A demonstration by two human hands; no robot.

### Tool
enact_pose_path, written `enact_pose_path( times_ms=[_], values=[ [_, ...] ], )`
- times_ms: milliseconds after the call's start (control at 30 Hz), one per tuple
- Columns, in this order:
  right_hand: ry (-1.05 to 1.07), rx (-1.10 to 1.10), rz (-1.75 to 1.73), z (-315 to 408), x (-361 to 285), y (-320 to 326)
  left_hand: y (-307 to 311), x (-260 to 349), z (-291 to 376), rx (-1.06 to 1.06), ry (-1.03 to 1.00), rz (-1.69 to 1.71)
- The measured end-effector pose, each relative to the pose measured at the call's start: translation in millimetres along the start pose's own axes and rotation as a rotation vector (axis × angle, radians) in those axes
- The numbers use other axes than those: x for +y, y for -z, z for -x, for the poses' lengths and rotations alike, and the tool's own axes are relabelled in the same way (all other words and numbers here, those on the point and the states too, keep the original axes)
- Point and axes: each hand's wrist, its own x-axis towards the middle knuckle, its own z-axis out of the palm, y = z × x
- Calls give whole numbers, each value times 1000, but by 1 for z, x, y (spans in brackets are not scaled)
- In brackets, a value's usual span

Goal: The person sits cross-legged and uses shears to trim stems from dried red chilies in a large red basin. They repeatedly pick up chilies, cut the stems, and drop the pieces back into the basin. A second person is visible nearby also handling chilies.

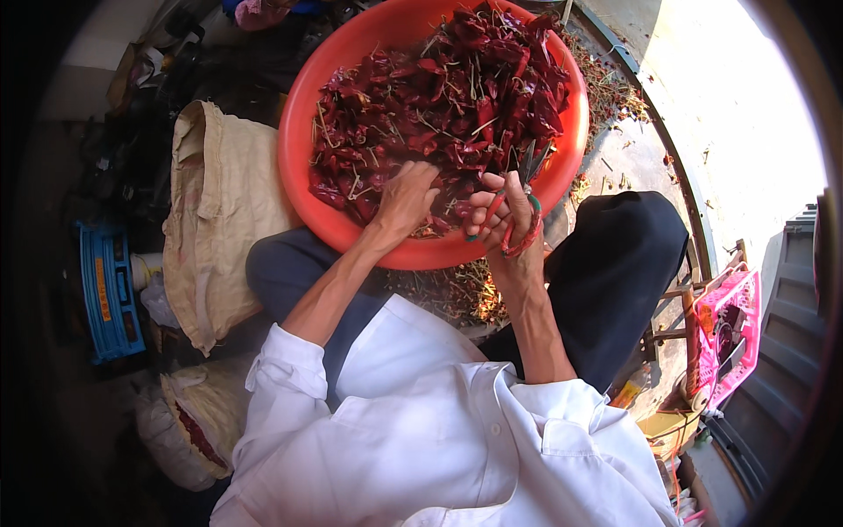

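A large red plastic basin [296, 165] full of dried red chili peppers [408, 99] with pale stems rests before me at my knees. My left hand [409, 191] reaches into the peppers near the basin's front, its fingers bent down; whether it grips a pepper is hidden. Just right of it my right hand [504, 207] is turned palm up, with its fingers through the wrapped red and green handles of a pair of scissors [525, 221]. The scissor blades point away from me over the peppers, towards the basin's right side, and look slightly parted.
Cut stems [461, 290] lie on the floor below the basin and to its right. At left stand a cloth sack [230, 211], a blue plastic crate [108, 290] and an open sack of red peppers [197, 428]. A pink basket [747, 329] is at right. Part of another person shows at the top.
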Motion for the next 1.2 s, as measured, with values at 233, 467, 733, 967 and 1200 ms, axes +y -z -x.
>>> enact_pose_path(
  times_ms=[233, 467, 733, 967, 1200],
  values=[
    [-68, -41, 203, -3, -4, -6, -11, -15, -2, 120, 19, 161],
    [26, -157, 744, 22, 6, -26, 46, 5, 19, 241, 256, 603],
    [290, -173, 1118, 39, 16, -29, 97, 23, 31, 378, 86, 546],
    [368, -165, 1282, 38, 17, -26, 113, 30, 35, 335, 7, 392],
    [556, -205, 1321, 37, 12, -20, 122, 30, 29, 289, -25, 326]
  ],
)
